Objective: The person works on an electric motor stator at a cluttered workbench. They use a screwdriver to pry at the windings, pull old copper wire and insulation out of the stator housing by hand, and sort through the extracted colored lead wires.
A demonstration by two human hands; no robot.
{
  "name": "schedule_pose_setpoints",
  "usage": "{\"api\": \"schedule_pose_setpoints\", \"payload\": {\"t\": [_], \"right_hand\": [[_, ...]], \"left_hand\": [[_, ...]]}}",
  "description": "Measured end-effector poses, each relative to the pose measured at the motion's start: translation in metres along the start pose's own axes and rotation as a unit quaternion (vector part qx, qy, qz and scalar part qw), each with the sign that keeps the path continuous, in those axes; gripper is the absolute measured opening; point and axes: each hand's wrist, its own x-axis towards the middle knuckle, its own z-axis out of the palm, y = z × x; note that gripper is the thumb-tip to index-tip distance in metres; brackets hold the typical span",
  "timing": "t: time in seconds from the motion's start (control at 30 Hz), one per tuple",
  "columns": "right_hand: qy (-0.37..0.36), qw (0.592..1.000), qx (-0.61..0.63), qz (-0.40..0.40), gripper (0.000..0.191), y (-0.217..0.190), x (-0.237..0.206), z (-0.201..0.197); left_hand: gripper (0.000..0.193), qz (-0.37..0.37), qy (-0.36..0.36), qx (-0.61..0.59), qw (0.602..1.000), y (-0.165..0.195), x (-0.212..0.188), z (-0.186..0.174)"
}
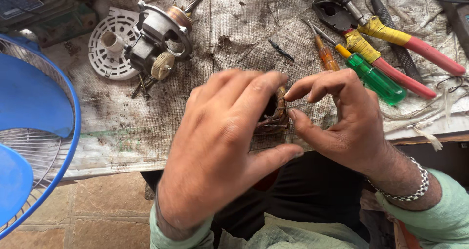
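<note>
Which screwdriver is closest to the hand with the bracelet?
The green-handled screwdriver. It lies just beyond the right hand, close to its knuckles. The thinner orange-handled screwdriver lies beside it but farther up the bench, away from the hand.

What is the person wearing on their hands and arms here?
Both hands are bare, with no gloves. The left hand and right hand come out of pale green sleeves pushed up the forearms. A silver chain-link bracelet circles the right wrist. No rings show.
</note>
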Motion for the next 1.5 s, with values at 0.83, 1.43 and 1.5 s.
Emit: {"api": "schedule_pose_setpoints", "payload": {"t": [0.83,1.43,1.5], "right_hand": [[0.001,1.0,0.026,-0.016,0.051,0.006,-0.012,0.004],[0.052,0.998,-0.01,-0.021,0.052,0.001,-0.01,-0.002],[0.052,0.998,-0.007,-0.023,0.052,0.001,-0.009,-0.002]], "left_hand": [[0.091,0.009,-0.042,-0.133,0.99,-0.036,0.001,0.028],[0.087,0.01,-0.04,-0.142,0.989,-0.036,0.003,0.032],[0.089,0.017,-0.036,-0.134,0.99,-0.037,0.003,0.032]]}}
